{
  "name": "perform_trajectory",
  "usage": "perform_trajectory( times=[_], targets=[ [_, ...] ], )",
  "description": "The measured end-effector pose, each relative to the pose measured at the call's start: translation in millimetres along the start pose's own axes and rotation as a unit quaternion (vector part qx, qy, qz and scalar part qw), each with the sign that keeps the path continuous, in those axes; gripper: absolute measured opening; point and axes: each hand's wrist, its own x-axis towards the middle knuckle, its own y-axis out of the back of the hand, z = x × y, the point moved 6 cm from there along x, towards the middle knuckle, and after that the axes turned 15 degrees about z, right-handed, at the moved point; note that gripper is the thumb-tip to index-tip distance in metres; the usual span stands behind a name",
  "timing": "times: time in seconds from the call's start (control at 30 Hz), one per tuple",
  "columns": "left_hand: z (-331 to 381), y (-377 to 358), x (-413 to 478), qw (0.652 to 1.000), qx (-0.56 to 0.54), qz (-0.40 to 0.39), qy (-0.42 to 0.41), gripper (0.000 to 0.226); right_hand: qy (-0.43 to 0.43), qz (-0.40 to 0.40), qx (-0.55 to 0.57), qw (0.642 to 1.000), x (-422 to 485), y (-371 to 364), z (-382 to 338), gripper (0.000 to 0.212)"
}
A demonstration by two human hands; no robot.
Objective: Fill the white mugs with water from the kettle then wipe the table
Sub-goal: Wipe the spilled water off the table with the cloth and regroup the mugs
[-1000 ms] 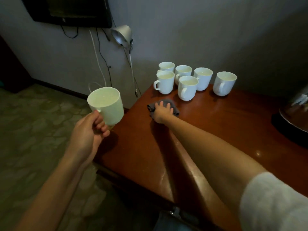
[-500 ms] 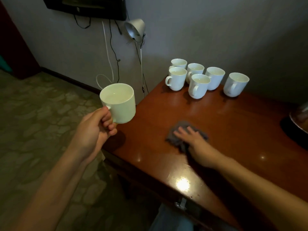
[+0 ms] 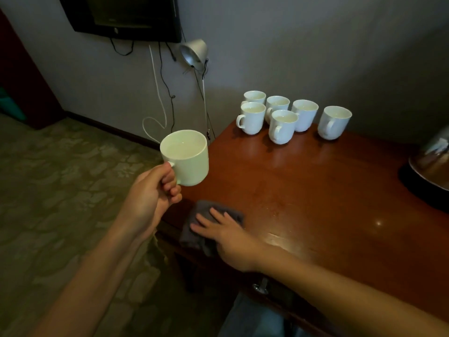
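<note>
Dim grey walls back a reddish wooden table (image 3: 315,190), with six white mugs (image 3: 281,126) upper centre. Left hand (image 3: 150,198) curls round a filled mug (image 3: 185,158) left of centre. Right hand (image 3: 226,235), fingers spread flat, presses a grey cloth (image 3: 194,234) at the table's near-left edge; the kettle (image 3: 431,156) sits far right.

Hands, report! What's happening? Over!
Left hand grips filled mug, up beside the table. Right hand presses grey cloth at near edge. Six mugs at the back, well away from cloth.
</note>
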Motion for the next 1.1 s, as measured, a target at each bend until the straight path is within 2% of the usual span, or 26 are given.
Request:
perform_trajectory(
  times=[0.07,0.17,0.3,0.37,0.43,0.47,0.6,0.7,0.77,0.87,0.97,1.1],
  targets=[
    [-7,-7,1,1.0,0.013,-0.011,0.009,0.048,-0.011,0.023,0.021,0.999,-50,19,23,0.073],
    [-20,-23,2,0.999,0.02,-0.029,0.025,0.049,-0.125,0.081,-0.009,0.989,-94,62,94,0.073],
    [-33,-48,-6,0.998,0.01,-0.042,0.044,0.044,-0.356,0.094,-0.081,0.926,-102,128,226,0.07],
    [-39,-57,-9,0.997,0.014,-0.052,0.047,0.043,-0.423,0.104,-0.093,0.895,-92,146,259,0.065],
    [-43,-65,-11,0.997,0.013,-0.064,0.052,0.045,-0.425,0.115,-0.103,0.892,-70,146,258,0.062],
    [-44,-69,-12,0.996,0.013,-0.068,0.052,0.046,-0.397,0.115,-0.102,0.905,-54,139,246,0.062],
    [-42,-84,-15,0.996,0.026,-0.072,0.047,0.04,-0.189,0.057,-0.053,0.979,-14,88,157,0.067],
    [-41,-93,-13,0.996,0.03,-0.078,0.041,0.04,-0.069,-0.002,-0.027,0.997,-52,56,103,0.069],
    [-43,-100,-12,0.995,0.05,-0.084,0.036,0.04,-0.038,0.012,0.005,0.999,-101,54,93,0.07],
    [-54,-117,-8,0.992,0.066,-0.101,0.037,0.041,-0.122,0.045,0.054,0.99,-163,90,119,0.071],
    [-74,-144,-2,0.989,0.071,-0.118,0.044,0.041,-0.239,0.076,-0.006,0.968,-185,129,183,0.079],
    [-102,-188,8,0.987,0.075,-0.129,0.061,0.041,-0.348,0.103,-0.042,0.931,-173,151,246,0.076]
  ],
)
